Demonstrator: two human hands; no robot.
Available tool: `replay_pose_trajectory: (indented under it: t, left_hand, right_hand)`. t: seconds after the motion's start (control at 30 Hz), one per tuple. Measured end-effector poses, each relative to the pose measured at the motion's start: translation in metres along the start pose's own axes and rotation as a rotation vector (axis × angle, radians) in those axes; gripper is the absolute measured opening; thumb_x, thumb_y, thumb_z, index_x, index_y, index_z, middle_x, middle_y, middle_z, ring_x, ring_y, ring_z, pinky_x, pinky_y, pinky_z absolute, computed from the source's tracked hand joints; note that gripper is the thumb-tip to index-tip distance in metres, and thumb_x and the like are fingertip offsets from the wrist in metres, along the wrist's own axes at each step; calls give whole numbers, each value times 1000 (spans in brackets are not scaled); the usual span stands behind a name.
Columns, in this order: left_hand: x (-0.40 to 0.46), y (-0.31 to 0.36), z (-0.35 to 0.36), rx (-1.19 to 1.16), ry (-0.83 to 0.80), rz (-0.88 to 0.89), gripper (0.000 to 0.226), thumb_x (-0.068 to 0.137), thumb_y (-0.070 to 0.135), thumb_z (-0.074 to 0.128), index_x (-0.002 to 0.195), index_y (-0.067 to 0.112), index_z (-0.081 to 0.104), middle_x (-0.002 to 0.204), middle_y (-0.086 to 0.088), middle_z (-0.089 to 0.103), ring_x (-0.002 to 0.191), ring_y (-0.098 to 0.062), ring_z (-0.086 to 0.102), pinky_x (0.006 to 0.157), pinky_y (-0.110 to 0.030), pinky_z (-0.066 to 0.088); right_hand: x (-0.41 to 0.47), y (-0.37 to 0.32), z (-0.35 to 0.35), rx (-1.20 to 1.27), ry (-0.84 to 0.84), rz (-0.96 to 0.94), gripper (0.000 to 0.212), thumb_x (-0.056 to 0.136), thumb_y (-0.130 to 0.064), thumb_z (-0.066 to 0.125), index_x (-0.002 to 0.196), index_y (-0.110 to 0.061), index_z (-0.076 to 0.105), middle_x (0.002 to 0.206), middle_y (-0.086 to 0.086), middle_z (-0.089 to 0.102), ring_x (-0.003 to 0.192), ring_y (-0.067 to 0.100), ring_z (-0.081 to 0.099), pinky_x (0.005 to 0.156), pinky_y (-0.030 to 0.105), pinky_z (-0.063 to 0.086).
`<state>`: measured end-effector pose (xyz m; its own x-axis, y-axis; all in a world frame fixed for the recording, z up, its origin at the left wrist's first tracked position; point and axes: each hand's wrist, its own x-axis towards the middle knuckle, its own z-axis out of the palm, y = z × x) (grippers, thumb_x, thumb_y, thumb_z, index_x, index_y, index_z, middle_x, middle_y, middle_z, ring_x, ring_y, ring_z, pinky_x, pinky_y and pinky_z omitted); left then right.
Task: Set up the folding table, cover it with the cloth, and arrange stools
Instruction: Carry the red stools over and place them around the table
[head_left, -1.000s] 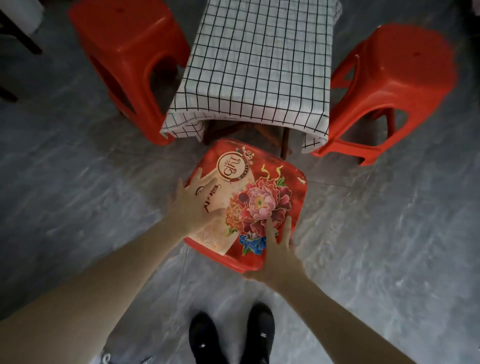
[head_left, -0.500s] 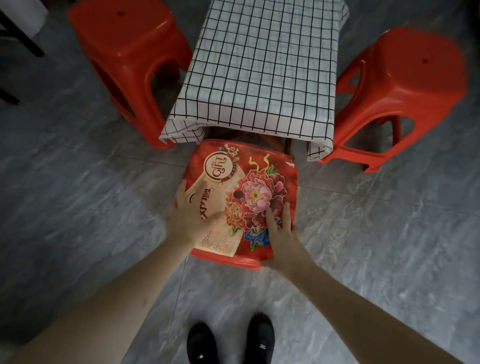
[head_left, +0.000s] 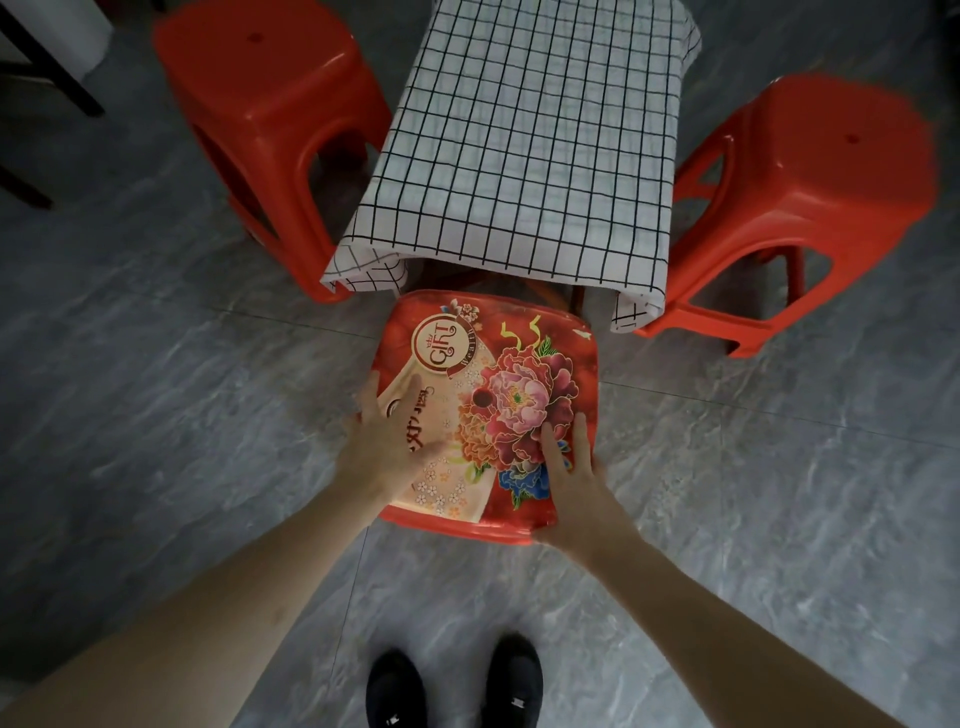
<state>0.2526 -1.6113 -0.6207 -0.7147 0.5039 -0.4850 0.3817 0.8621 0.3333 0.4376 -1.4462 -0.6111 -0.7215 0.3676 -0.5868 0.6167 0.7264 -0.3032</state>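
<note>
On a grey marbled tile floor (head_left: 156, 415), seen from above, we looked down at a small folding table whose surface was covered by a white cloth (head_left: 530, 140) printed with a black grid. The cloth hung over the near edge, its two corners drooping, and a little of the dark table frame (head_left: 571, 299) showed beneath it.

A plain red plastic stool (head_left: 270, 119) stood upright at the table's left side, close against the hanging cloth. A second plain red stool (head_left: 810, 208) stood at the right side, also close to the cloth.

Nearer to us, a third red stool (head_left: 498, 364) sat at the table's near end, its far edge just under the overhang of the cloth. Its seat carried a printed picture of large pink and red flowers and a round badge reading "GIFT".

Our two bare arms reached forward to this stool. The left hand (head_left: 389, 441) lay flat on the seat's left part, fingers (head_left: 410, 395) straight and spread, gripping nothing. The right hand (head_left: 571, 467) lay on the seat's near right corner, fingers (head_left: 579, 434) straight and pressed to the print, thumb out over the edge.

At the bottom, two black shoes (head_left: 452, 686) stood side by side on the floor, just behind the stool. Dark furniture legs (head_left: 62, 73) crossed the top left corner.
</note>
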Motion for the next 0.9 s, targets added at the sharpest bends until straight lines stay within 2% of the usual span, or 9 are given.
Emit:
replay_pose_trajectory:
  t: [0.2,0.37,0.47,0.57,0.73,0.83,0.9]
  left_hand:
    - [4,8,-4,39,-22,26,96,79,69,57,154,39,3,157,-1,-16,142,-42,19,102,-57,44]
    - [8,-1,-12,-55,-59,61,94,82,49,69,154,39,9,157,3,-14,142,-35,23,107,-49,42]
    - [6,-2,-19,-31,-76,82,93,84,36,72,154,38,10,159,3,-13,144,-32,21,108,-46,41]
    - [1,-4,-29,55,-53,128,89,83,34,72,153,36,16,160,5,-13,147,-28,13,110,-45,39]
    - [-12,4,-66,75,14,167,92,79,32,76,152,38,20,162,6,-10,148,-26,13,110,-40,35]
    - [-25,16,-105,106,58,184,92,78,34,77,152,37,23,162,6,-11,146,-26,18,104,-40,40]
    - [-38,25,-137,140,90,216,91,78,38,76,152,33,25,162,2,-8,146,-28,20,107,-45,40]
  right_hand:
    - [-4,6,2,-14,11,14,134,70,-44,83,149,-31,-25,151,3,-39,145,47,8,107,54,41]
    - [-5,5,-2,-48,-9,33,133,72,-44,82,149,-31,-25,152,5,-39,145,45,11,105,51,43]
    - [-5,0,-13,-84,-37,56,127,74,-40,82,152,-30,-18,156,8,-31,144,42,16,105,49,43]
    - [-3,-13,-37,-185,25,22,113,77,-38,79,154,-27,-3,161,11,-12,144,41,15,104,51,43]
    - [-9,-46,-91,-291,152,-82,100,81,-39,74,153,-18,9,161,15,2,146,37,14,107,49,40]
    - [-23,-71,-128,-260,184,-132,95,84,-36,71,154,-19,9,162,15,2,147,38,11,110,50,34]
    - [-37,-91,-156,-261,202,-171,93,84,-34,71,153,-18,10,162,15,2,147,37,12,109,50,35]
